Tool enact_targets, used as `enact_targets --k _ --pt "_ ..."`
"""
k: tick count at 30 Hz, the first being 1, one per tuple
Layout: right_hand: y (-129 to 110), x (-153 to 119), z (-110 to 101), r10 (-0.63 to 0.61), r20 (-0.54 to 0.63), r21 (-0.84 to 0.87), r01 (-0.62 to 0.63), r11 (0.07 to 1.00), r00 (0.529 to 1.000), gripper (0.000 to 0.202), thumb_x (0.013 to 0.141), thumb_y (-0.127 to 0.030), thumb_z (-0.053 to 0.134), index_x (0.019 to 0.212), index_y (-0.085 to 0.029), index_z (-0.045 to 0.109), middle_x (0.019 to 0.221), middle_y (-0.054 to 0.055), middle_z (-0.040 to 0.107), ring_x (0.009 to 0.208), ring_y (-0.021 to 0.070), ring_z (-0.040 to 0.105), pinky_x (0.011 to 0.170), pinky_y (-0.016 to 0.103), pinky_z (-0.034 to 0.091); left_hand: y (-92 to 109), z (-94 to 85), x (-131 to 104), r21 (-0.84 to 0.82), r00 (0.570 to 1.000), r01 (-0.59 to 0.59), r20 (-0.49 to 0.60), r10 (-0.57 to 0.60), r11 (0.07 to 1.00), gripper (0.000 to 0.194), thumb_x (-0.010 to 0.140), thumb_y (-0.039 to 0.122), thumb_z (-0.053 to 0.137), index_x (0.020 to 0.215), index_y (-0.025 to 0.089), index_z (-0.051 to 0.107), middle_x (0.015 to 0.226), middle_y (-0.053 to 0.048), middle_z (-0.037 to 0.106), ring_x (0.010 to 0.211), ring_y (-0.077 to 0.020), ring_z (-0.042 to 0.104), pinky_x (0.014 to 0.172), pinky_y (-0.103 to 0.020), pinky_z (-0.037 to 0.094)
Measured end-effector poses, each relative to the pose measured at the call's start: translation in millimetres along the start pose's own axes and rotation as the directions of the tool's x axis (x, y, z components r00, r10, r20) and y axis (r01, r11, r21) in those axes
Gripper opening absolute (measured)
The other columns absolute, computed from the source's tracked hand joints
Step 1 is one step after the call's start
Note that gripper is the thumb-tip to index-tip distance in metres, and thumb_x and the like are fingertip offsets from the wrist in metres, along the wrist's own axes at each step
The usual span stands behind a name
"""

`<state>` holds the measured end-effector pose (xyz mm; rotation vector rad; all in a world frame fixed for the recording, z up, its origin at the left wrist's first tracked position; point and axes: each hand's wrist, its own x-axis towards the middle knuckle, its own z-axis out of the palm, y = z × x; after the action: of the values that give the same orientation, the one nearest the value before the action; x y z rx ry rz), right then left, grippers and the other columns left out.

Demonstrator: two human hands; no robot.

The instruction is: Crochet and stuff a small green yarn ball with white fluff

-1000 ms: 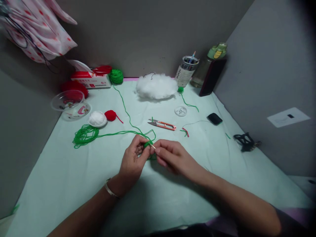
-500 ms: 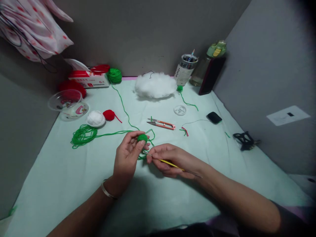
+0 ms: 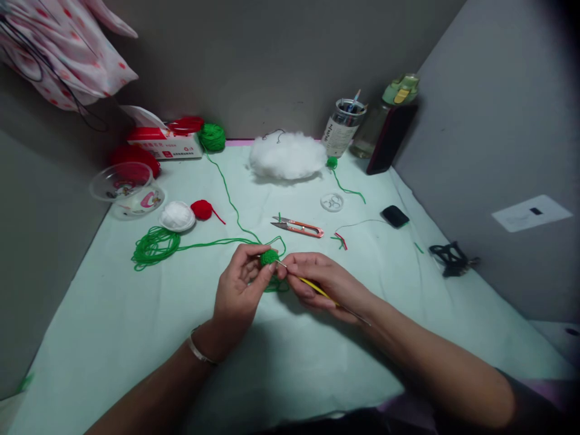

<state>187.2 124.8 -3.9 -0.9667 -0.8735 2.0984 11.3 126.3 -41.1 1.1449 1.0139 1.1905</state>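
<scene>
Between the thumb and fingers of my left hand (image 3: 240,284) is a small green crocheted piece (image 3: 269,257). My right hand (image 3: 324,281) is closed around a crochet hook (image 3: 316,287) with a yellow handle. The hook's metal tip meets the right edge of the green piece; whether it is through a stitch I cannot tell. Green yarn (image 3: 226,241) runs from the left to the piece, and more loops of it lie under my hands. Thread snips (image 3: 298,228) rest on the cloth just beyond my hands.
White stuffing (image 3: 287,157) lies at the back, beside a can of pens (image 3: 339,133), a bottle (image 3: 369,130) and a phone (image 3: 390,142). To the left are a green yarn coil (image 3: 156,246), a white ball (image 3: 177,215), a red ball (image 3: 202,209) and a plastic tub (image 3: 129,187).
My left hand has moved slightly right with the green piece. The hook's tip, lower beneath the piece before, now sits at its right edge.
</scene>
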Motion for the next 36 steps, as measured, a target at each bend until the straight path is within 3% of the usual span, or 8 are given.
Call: enact_targets --k 5,14,17,19,21,26,31,36 --pt "3.4 -10.3 11.7 -0.212 -0.092 -0.435 0.152 0.888 0.973 0.024 0.101 -0.037 0.053 0.086 -0.018 0.059 0.059 -0.007 0.05 0.045 0.0063 0.035 0.043 0.02 0.025 8.6 2.7 1.1 0.027 0.998 0.042 0.042 -0.043 0.999 0.012 0.086 0.016 0.068 0.096 0.02 0.063 0.077 0.002 0.069 0.072 -0.013 0.069 0.07 -0.024 0.057" --pt "16.1 -16.4 17.6 -0.426 0.207 -0.921 0.322 0.219 0.881 0.015 0.1 -0.02 0.041 0.104 -0.019 0.054 0.069 -0.002 0.05 0.056 0.0129 0.039 0.056 0.028 0.028 6.7 0.4 3.8 0.074 0.993 0.009 0.117 -0.017 0.997 0.006 0.085 0.016 0.063 0.089 0.021 0.061 0.081 0.001 0.067 0.074 -0.0134 0.063 0.069 -0.024 0.053" --pt "9.4 -11.2 13.1 -0.347 0.117 -0.848 0.275 0.453 0.931 0.012 0.099 -0.025 0.045 0.096 -0.019 0.055 0.069 -0.003 0.051 0.055 0.0111 0.04 0.054 0.025 0.029 3.4 -2.6 3.4 0.11 0.991 0.044 0.124 -0.057 0.993 0.013 0.087 0.017 0.061 0.099 0.02 0.066 0.089 -0.001 0.07 0.081 -0.0157 0.066 0.075 -0.026 0.053" --pt "3.8 -7.2 8.6 -0.193 0.036 -0.587 0.177 0.79 0.981 0.018 0.101 -0.031 0.047 0.092 -0.019 0.056 0.063 -0.006 0.049 0.046 0.0076 0.036 0.047 0.021 0.026 2.3 -4.8 3.7 0.18 0.991 0.043 0.114 -0.064 0.983 0.021 0.089 0.017 0.06 0.108 0.02 0.069 0.097 -0.003 0.073 0.089 -0.0175 0.068 0.082 -0.029 0.053" --pt "0.8 -4.2 3.4 0.0 0.087 -0.236 0.021 0.971 0.996 0.02 0.1 -0.033 0.051 0.093 -0.017 0.06 0.055 -0.01 0.046 0.036 0.0044 0.025 0.039 0.02 0.019 2.4 -7.0 5.3 0.254 0.997 0.001 0.076 -0.021 0.967 0.023 0.091 0.019 0.061 0.111 0.021 0.072 0.106 -0.005 0.075 0.097 -0.0195 0.069 0.09 -0.031 0.051" --pt "3.5 -3.7 -1.8 0.15 0.314 0.009 -0.161 0.987 0.937 0.018 0.095 -0.028 0.061 0.094 -0.012 0.068 0.048 -0.01 0.051 0.03 0.0022 0.024 0.034 0.018 0.018 6.0 -10.5 12.5 0.15 0.999 -0.027 -0.023 0.031 0.988 0.017 0.092 0.026 0.068 0.108 0.021 0.067 0.111 -0.006 0.077 0.103 -0.0197 0.069 0.092 -0.031 0.052" --pt "1.1 -3.8 0.1 0.03 0.091 -0.014 -0.029 0.999 0.995 0.018 0.097 -0.03 0.061 0.093 -0.014 0.067 0.056 -0.007 0.059 0.032 0.0001 0.027 0.035 0.017 0.013 9.6 -7.6 11.7 0.085 1.0 0.007 0.001 -0.007 0.996 0.019 0.092 0.027 0.07 0.107 0.019 0.063 0.114 -0.009 0.076 0.099 -0.0188 0.068 0.089 -0.032 0.053" --pt "2.6 0.8 -0.6 -0.012 0.049 -0.016 0.013 1.0 0.999 0.018 0.096 -0.031 0.062 0.092 -0.014 0.067 0.054 -0.007 0.058 0.032 0.0004 0.027 0.036 0.018 0.013 7.9 -3.8 5.8 0.082 0.999 0.02 0.025 -0.023 0.996 0.018 0.092 0.024 0.069 0.108 0.019 0.062 0.114 -0.009 0.074 0.095 -0.0185 0.068 0.085 -0.032 0.053"
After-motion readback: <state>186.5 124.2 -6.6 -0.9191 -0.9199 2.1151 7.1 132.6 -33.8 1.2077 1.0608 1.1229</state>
